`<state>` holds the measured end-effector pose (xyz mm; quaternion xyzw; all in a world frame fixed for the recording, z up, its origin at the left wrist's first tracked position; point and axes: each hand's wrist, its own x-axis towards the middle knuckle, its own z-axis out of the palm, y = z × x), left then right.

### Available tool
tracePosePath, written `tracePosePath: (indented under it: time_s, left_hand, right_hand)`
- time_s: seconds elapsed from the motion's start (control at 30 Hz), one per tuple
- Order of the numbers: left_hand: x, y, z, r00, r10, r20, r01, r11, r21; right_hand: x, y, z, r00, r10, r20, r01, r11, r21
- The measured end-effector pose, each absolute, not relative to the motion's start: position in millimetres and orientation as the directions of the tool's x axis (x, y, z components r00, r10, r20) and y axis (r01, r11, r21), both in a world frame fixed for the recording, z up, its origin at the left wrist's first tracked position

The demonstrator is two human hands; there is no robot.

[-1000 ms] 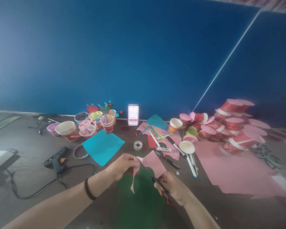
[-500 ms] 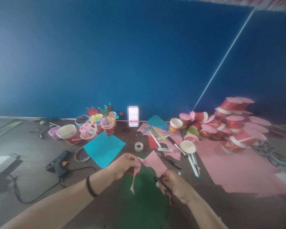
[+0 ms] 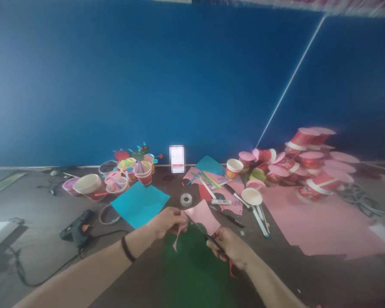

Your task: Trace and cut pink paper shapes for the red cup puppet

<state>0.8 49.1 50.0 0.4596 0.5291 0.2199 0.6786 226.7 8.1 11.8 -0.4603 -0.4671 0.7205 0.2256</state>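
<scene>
My left hand (image 3: 167, 221) pinches the left edge of a small pink paper piece (image 3: 202, 218) held above the floor. My right hand (image 3: 230, 248) grips scissors (image 3: 211, 241) with red handles; the dark blades reach into the pink paper from below right. A strip of the pink paper hangs down beneath my left fingers. A dark green sheet (image 3: 192, 269) lies on the floor directly under both hands.
A cyan sheet (image 3: 137, 203) lies left of my hands, with a black glue gun (image 3: 75, 226) and its cord further left. A tape roll (image 3: 186, 199), markers, straws and paper cups (image 3: 86, 185) sit ahead. Red cups (image 3: 308, 171) and large pink sheets (image 3: 311, 222) fill the right.
Both hands stay on the paper and scissors. The blades have closed further into the pink paper, and the hands shifted slightly right as the view tilted.
</scene>
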Motion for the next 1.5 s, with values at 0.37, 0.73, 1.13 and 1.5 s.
tracePosePath:
  time_s: [0.37, 0.73, 1.13, 1.5]
  left_hand:
    - [-6, 55, 26, 0.264, 0.765, -0.588, 0.185, 0.558, 0.809]
    - [3, 50, 30, 0.258, 0.79, -0.555, 0.105, 0.549, 0.829]
    - [13, 46, 58, 0.253, 0.82, -0.513, 0.235, 0.463, 0.855]
    - [9, 54, 43, 0.329, 0.786, -0.523, 0.294, 0.441, 0.848]
  right_hand:
    - [223, 8, -4, -0.439, 0.738, -0.512, -0.002, -0.571, -0.821]
    - [226, 2, 7, -0.501, 0.704, -0.502, 0.0, -0.581, -0.814]
    - [230, 6, 24, -0.522, 0.721, -0.456, 0.017, -0.526, -0.851]
    - [222, 22, 17, -0.495, 0.753, -0.433, 0.071, -0.462, -0.884]
